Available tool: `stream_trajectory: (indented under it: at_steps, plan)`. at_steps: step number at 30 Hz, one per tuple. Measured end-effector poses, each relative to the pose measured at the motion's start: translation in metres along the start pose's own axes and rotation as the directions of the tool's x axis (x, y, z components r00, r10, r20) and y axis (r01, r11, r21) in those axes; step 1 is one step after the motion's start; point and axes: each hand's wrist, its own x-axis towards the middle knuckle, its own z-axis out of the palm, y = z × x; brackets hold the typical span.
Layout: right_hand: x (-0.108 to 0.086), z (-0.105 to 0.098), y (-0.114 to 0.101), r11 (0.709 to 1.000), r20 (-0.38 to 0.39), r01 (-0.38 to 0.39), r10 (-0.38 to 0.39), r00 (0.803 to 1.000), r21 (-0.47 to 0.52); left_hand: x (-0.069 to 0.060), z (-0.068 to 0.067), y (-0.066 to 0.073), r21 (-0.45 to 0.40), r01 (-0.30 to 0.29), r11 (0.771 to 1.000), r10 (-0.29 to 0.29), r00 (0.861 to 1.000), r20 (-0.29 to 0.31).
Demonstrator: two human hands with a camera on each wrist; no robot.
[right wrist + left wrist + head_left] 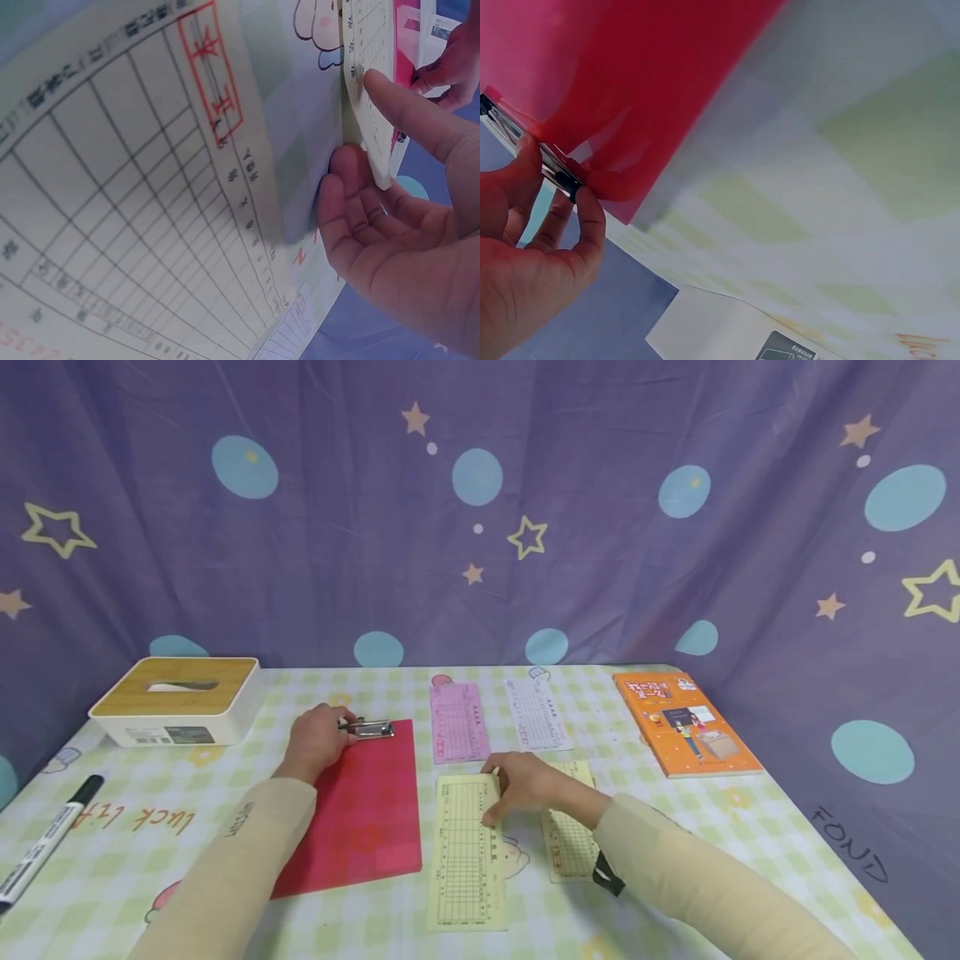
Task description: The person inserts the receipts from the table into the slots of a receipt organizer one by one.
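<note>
My left hand grips the metal clip at the top of a red clipboard; the left wrist view shows thumb and fingers on that clip. To its right, my right hand pinches the upper right edge of a yellow printed form. In the right wrist view, the thumb lies over this form and the fingers are beneath it. Under the right wrist lies a second yellow form, partly covered by the hand and sleeve.
Behind the right hand lie a pink form and a white form. An orange book is at the right. At the left are a tissue box with a wooden lid and a marker. A purple curtain hangs behind the table.
</note>
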Motion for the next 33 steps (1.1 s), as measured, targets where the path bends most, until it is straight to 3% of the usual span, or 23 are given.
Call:
stream_trajectory:
  at_steps: [6,17,21,28,33]
  plan:
    - [0.0013,0.0004,-0.0010,1.000,-0.011,-0.004,0.004,1.000,-0.013,0.0004,-0.0010,-0.0001,0.006,-0.026,1.000,0.026,1.000,0.000]
    - [-0.0009,0.0035,-0.0018,0.999,-0.041,-0.023,0.024,0.999,0.024,-0.0014,-0.0040,-0.0023,-0.085,-0.006,0.996,0.009,0.999,0.040]
    - [-0.0006,0.0050,-0.0018,1.000,-0.033,-0.027,0.028,0.999,0.013,-0.0020,-0.0036,-0.0011,-0.067,-0.005,0.998,0.008,0.999,0.041]
    - [-0.0008,0.0048,-0.0024,1.000,-0.030,-0.027,0.027,0.999,0.011,0.0001,-0.0026,-0.0025,-0.017,-0.060,0.998,0.060,0.998,0.014]
    - [-0.0009,0.0052,-0.0023,1.000,-0.032,-0.029,0.030,0.999,0.007,-0.0007,-0.0029,0.0024,0.012,-0.039,0.999,0.039,0.999,0.011]
